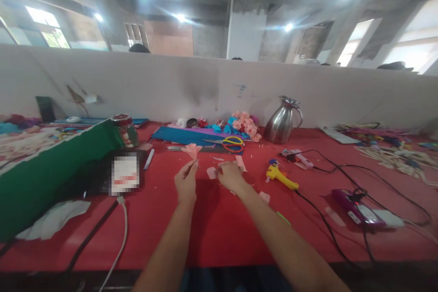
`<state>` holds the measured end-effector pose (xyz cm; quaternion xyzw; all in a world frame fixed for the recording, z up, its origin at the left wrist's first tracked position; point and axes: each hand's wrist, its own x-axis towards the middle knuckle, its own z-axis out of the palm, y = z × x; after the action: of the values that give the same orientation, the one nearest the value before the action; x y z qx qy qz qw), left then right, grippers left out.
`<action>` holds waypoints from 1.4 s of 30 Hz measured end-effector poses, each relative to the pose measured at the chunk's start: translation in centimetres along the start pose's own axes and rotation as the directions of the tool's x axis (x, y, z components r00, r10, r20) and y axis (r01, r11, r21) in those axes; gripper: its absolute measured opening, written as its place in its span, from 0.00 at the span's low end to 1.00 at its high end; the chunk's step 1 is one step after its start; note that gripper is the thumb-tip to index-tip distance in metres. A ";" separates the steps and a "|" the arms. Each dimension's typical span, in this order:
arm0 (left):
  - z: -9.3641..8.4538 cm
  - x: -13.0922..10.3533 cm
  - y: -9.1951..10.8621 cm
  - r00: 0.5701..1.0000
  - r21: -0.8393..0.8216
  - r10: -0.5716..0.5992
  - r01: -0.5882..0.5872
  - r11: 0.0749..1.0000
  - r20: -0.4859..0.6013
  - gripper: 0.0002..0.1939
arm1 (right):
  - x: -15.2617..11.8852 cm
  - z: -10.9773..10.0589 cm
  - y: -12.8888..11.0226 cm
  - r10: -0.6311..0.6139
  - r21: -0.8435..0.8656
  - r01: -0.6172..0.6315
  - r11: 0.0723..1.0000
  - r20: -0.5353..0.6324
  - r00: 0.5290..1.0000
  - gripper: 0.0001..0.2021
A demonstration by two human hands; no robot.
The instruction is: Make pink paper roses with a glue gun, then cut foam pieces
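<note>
My left hand is closed in a pinch below a pink paper flower, which stands upright above the fingertips. To its right, my right hand has its fingers curled together at the edge of a pale pink paper petal. The petal sticks out to the left of those fingers. Just behind this hand lies a strip of pink paper. Scissors with yellow and red handles rest beyond both hands on blue sheets.
A yellow glue gun lies to the right, its black cord trailing frontward. Further right is a purple power strip among cables. A steel jug and finished pink flowers stand at the back. A green divider borders the left.
</note>
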<state>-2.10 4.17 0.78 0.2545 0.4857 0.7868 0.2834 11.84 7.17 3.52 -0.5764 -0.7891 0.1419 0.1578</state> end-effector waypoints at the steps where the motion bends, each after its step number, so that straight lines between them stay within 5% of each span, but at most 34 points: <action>1: 0.0 0.0 0.0 1.000 0.003 -0.001 0.001 1.000 0.011 0.13 | 0.6 0.7 -0.8 0.012 0.020 -0.011 1.000 -0.015 1.000 0.12; 9: 0.0 -0.4 -0.3 0.989 -0.028 -0.059 0.063 0.998 0.135 0.12 | 1.8 2.2 0.7 0.068 0.387 -0.025 0.922 -0.097 0.993 0.06; 18: 1.2 -2.3 -0.3 0.928 0.013 -0.120 0.123 0.992 0.354 0.12 | 0.1 1.6 3.0 0.112 0.838 0.021 0.545 -0.098 0.989 0.14; 26: 1.6 -2.5 -0.2 0.885 -0.040 -0.290 0.325 0.945 0.363 0.14 | -0.4 3.0 2.8 0.155 0.952 0.018 0.304 -0.068 0.986 0.13; 32: 1.9 -2.9 -0.2 0.860 0.012 -0.333 0.356 0.934 0.388 0.14 | -0.5 2.8 2.8 0.159 0.966 0.035 0.256 -0.078 0.984 0.13; 42: 2.0 -2.9 -0.1 0.881 0.043 -0.304 0.310 0.950 0.363 0.13 | -0.4 3.4 2.7 0.144 0.951 0.070 0.300 -0.117 0.983 0.12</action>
<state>1.31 3.39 1.12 0.3139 0.4524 0.6747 0.4916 12.91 7.41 -0.69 -0.3998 -0.5208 0.5316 0.5351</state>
